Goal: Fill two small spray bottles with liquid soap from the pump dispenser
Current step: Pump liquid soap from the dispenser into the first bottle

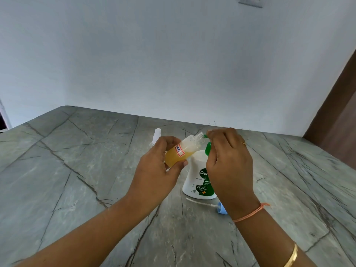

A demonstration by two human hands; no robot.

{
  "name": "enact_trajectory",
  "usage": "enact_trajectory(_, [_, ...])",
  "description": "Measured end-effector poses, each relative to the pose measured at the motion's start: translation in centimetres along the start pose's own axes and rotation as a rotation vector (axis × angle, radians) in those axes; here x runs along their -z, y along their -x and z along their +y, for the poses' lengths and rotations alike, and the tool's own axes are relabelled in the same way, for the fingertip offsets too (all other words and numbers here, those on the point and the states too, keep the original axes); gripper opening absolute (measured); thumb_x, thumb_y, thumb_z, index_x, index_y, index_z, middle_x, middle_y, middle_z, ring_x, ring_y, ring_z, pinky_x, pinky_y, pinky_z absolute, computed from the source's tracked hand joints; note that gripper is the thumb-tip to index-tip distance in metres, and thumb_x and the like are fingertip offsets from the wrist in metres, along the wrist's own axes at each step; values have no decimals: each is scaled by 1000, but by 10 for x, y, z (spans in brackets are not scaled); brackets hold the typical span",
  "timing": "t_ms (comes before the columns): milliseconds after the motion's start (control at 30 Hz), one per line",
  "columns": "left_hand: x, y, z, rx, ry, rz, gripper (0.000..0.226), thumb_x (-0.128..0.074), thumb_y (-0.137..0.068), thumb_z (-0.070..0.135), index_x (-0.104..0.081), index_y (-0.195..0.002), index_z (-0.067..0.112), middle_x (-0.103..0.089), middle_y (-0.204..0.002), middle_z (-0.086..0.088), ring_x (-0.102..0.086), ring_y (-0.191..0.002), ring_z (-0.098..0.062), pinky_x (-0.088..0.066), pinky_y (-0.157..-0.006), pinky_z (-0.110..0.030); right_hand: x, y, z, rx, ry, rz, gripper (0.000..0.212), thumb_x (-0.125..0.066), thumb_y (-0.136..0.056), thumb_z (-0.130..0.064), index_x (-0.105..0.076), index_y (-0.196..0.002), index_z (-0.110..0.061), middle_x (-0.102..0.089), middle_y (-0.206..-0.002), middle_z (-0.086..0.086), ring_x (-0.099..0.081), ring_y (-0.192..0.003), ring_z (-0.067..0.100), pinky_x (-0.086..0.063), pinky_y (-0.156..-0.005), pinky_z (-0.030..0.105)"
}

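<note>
- I'm seeing the left hand point(159, 170) gripping a small spray bottle point(185, 149), thumb and fingers wrapping round its lower half.
- The bottle is being held in the air, tilting, its open neck pointing up and right and meeting the tip of the green pump head point(208, 148).
- Amber liquid is sitting in its lower part; a red-edged label is showing on its side.
- The right hand point(229, 160) is closing over the pump head from above, fingers curling round it.
- The white pump dispenser point(196, 176) is standing upright on the grey marbled countertop point(77, 170), just below the two hands.
- A second spray bottle point(157, 134) with a white cap is standing behind the left hand, mostly hidden.
- A blue spray cap point(221, 208) with its white dip tube point(198, 202) is lying on the countertop just in front of the dispenser.
- An orange thread bracelet point(248, 213) and a gold bangle point(291, 256) are showing on the right arm.
</note>
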State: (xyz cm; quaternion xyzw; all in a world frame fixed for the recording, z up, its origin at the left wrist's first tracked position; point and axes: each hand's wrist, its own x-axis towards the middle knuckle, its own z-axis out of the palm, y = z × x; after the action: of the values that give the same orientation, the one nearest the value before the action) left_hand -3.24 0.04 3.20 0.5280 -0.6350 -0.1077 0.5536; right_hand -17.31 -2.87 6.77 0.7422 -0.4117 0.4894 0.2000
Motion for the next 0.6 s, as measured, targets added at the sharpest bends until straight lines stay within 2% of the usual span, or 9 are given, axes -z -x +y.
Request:
enact_trajectory(100, [-2,2,0,2,-10,-5,43,-70,-78,27,-40,-103,44,-44,-95,35,-50,-89,10,-41,-65,1,3,-4,0,-32,-27,-22,26,-65,-65,18,-66,-87,3,-63,-84,19,-61,-72,34,-48,-57,30])
enact_trajectory(267, [-4,3,-1,6,-4,8,42,-70,-78,25,-42,-106,39,-50,-100,25,-53,-92,0,-45,-77,-11,3,-7,2,-19,-17,-11,25,-67,-66,17,-67,-86,2,-63,-83,19,-61,-71,33,-46,-58,28])
enact_trajectory(433, [-4,3,-1,2,38,13,41,-70,-78,25,-43,-106,38,-50,-100,29,-54,-96,1,-49,-78,-12,0,-1,2,16,13,45,29,-67,-62,19,-66,-87,5,-64,-83,20,-61,-71,34,-50,-61,30])
enact_trajectory(600, [-3,3,0,7,45,15,41,-70,-77,25,-43,-104,40,-49,-99,29,-54,-95,1,-50,-77,-14,-1,2,1,24,30,16,28,-69,-62,16,-66,-88,6,-65,-84,20,-62,-72,35,-50,-62,31])
